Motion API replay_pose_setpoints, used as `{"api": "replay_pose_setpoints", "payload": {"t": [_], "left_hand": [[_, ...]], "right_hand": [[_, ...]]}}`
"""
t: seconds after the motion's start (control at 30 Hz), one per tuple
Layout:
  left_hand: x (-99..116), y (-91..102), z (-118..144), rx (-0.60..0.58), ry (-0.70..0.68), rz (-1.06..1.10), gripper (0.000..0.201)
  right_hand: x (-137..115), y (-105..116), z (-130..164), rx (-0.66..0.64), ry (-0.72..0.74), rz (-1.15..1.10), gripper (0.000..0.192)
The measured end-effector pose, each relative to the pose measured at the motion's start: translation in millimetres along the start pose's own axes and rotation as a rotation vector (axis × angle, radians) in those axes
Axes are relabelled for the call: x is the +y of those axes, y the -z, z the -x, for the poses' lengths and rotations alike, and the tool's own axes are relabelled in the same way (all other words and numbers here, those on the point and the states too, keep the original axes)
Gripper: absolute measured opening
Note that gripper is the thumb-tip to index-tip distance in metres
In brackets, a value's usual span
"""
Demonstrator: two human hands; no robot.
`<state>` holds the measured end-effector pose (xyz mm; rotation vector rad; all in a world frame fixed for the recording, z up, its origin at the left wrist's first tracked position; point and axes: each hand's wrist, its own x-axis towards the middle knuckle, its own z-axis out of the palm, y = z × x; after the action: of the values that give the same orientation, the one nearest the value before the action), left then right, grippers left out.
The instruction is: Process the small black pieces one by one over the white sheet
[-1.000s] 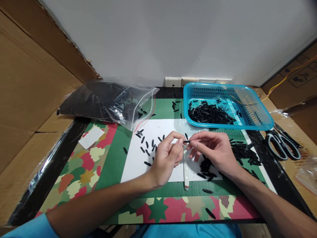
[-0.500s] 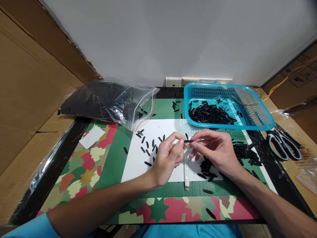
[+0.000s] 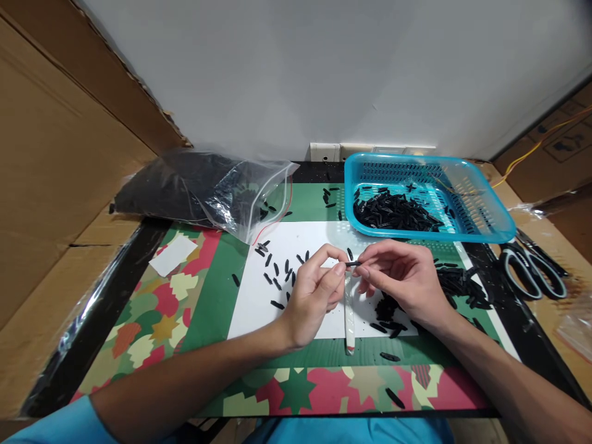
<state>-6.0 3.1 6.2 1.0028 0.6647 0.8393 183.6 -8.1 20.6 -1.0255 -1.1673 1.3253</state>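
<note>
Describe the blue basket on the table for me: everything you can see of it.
The blue basket is a shallow rectangular tray of translucent turquoise plastic, with slotted walls and floor and rounded corners. It sits flat at the far right of the table, near the wall. A heap of small black pieces lies in its left half; the right half is nearly bare. Scissors lie just right of it. Neither hand touches it.

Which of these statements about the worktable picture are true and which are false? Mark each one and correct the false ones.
1. Both hands pinch one small black piece between their fingertips. True.
2. The blue basket is empty. False: it holds a heap of black pieces.
3. The scissors lie right of the basket. True.
4. The plastic bag lies at the near right. False: it lies at the far left.
5. The left hand holds the scissors. False: nobody touches them.
</note>
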Motion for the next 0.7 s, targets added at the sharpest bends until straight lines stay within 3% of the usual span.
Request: {"api": "replay_pose_setpoints", "payload": {"t": [0.2,0.7], "left_hand": [[-0.6,-0.4,0.1,0.006,-0.002,-0.005,0.028],[1.7,-0.7,-1.0,0.006,-0.005,-0.01,0.028]], "right_hand": [[-0.3,0.3,0.1,-0.005,-0.043,0.001,0.027],[5.0,2.3,0.4,-0.005,-0.014,-0.009,0.016]]}}
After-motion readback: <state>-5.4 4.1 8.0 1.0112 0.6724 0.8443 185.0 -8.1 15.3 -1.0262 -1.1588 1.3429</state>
